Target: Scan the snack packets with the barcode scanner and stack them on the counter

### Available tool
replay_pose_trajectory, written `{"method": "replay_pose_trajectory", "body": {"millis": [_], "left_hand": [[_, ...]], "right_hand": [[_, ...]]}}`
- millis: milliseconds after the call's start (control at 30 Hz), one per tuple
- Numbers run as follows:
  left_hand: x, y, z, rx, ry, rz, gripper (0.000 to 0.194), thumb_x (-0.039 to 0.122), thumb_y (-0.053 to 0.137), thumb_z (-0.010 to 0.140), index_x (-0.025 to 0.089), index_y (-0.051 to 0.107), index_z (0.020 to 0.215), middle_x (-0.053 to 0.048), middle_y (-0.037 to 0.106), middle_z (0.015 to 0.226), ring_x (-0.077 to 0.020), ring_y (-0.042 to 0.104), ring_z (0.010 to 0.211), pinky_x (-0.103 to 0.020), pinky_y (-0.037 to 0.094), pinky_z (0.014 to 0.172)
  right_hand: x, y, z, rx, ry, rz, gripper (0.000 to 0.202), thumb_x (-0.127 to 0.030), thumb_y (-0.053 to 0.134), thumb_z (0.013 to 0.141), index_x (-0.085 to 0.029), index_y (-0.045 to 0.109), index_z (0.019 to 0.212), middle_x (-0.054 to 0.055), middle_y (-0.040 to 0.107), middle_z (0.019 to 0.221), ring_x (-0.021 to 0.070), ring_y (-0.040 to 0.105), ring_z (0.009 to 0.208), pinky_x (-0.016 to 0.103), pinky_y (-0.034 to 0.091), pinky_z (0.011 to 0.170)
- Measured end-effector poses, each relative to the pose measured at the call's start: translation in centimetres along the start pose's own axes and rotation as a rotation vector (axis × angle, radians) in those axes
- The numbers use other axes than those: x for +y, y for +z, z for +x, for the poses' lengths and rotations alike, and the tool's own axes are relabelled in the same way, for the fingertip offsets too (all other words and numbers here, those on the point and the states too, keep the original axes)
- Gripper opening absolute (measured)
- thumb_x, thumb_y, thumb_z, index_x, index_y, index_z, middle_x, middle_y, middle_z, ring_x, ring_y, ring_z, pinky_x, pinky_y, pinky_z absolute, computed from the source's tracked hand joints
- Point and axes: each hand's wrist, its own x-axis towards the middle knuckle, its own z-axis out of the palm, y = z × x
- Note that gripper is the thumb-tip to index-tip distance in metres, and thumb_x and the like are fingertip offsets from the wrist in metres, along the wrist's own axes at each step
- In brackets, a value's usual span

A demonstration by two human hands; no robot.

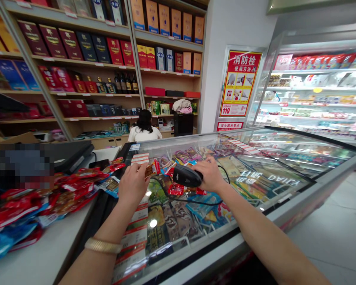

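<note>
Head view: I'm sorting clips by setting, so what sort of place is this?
Most likely a shop: the right hand holds what looks like a barcode scanner over a glass-topped chest, and boxes and bottles line the wall shelves.

Silver-framed, glass-topped chest freezer (302, 200): centre, right of the flat white counter (47, 257). On counter: glossy red plastic snack packets (77, 186). Above freezer glass: black plastic handheld scanner (186, 176) in right hand (210, 174); left hand (134, 182) to scanner's left. Behind freezer: brown wooden shelving (178, 81); right of shelving, red rectangular poster (240, 83).
</note>
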Motion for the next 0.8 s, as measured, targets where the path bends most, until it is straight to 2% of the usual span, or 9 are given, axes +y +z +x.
{"method": "replay_pose_trajectory", "body": {"millis": [100, 200, 367, 500, 600, 800], "left_hand": [[-0.4, 0.8, 0.0, 0.024, 0.0, -0.064, 0.044, 0.024, 0.062, 0.084, 0.017, 0.065, 0.127, -0.015, 0.065, 0.109, -0.0341, 0.06, 0.105, -0.043, 0.052, 0.089], [0.0, 2.5, 0.0, 0.033, -0.008, -0.235, 0.046, 0.024, 0.061, 0.083, 0.016, 0.064, 0.129, -0.014, 0.066, 0.109, -0.0314, 0.063, 0.105, -0.043, 0.052, 0.094], [2.2, 5.9, -0.7, -0.112, -0.026, -0.621, 0.052, 0.019, 0.053, 0.085, 0.016, 0.06, 0.136, -0.014, 0.067, 0.116, -0.0264, 0.066, 0.11, -0.041, 0.053, 0.099], [2.9, 6.5, -1.0, -0.166, 0.112, -0.734, 0.059, 0.018, 0.052, 0.083, 0.014, 0.055, 0.141, -0.016, 0.062, 0.137, -0.0266, 0.058, 0.129, -0.044, 0.046, 0.111], [2.4, 5.1, -0.8, -0.144, 0.125, -0.596, 0.053, 0.022, 0.052, 0.085, 0.015, 0.059, 0.137, -0.017, 0.059, 0.142, -0.0288, 0.055, 0.132, -0.047, 0.044, 0.112], [0.4, 1.2, -1.1, -0.046, -0.28, 0.057, 0.047, 0.033, 0.055, 0.086, 0.009, 0.064, 0.125, -0.026, 0.062, 0.128, -0.0402, 0.056, 0.121, -0.056, 0.043, 0.101]], "right_hand": [[0.1, 0.0, 0.0, 0.018, 0.011, 0.006, 0.023, -0.031, 0.064, 0.07, -0.023, 0.07, 0.09, 0.003, 0.072, 0.079, 0.0196, 0.061, 0.076, 0.037, 0.026, 0.082], [0.7, 0.0, -0.2, 0.061, 0.048, 0.015, 0.022, -0.033, 0.065, 0.071, -0.023, 0.07, 0.091, 0.004, 0.073, 0.081, 0.0209, 0.062, 0.078, 0.037, 0.027, 0.082], [2.4, -0.1, -0.9, 0.107, 0.13, -0.029, 0.024, -0.038, 0.066, 0.075, -0.022, 0.07, 0.092, 0.006, 0.072, 0.083, 0.0238, 0.063, 0.082, 0.036, 0.03, 0.081], [3.3, 0.1, -1.2, 0.156, 0.197, -0.05, 0.027, -0.035, 0.064, 0.072, -0.021, 0.07, 0.094, 0.008, 0.075, 0.094, 0.0252, 0.065, 0.088, 0.036, 0.033, 0.083], [3.4, 0.2, -1.3, 0.167, 0.221, -0.051, 0.029, -0.033, 0.064, 0.071, -0.02, 0.071, 0.096, 0.009, 0.076, 0.099, 0.0258, 0.067, 0.091, 0.037, 0.034, 0.084], [2.9, 0.0, -1.0, 0.183, 0.213, -0.047, 0.025, -0.035, 0.065, 0.071, -0.02, 0.071, 0.091, 0.008, 0.075, 0.09, 0.0257, 0.066, 0.088, 0.037, 0.034, 0.083]]}}
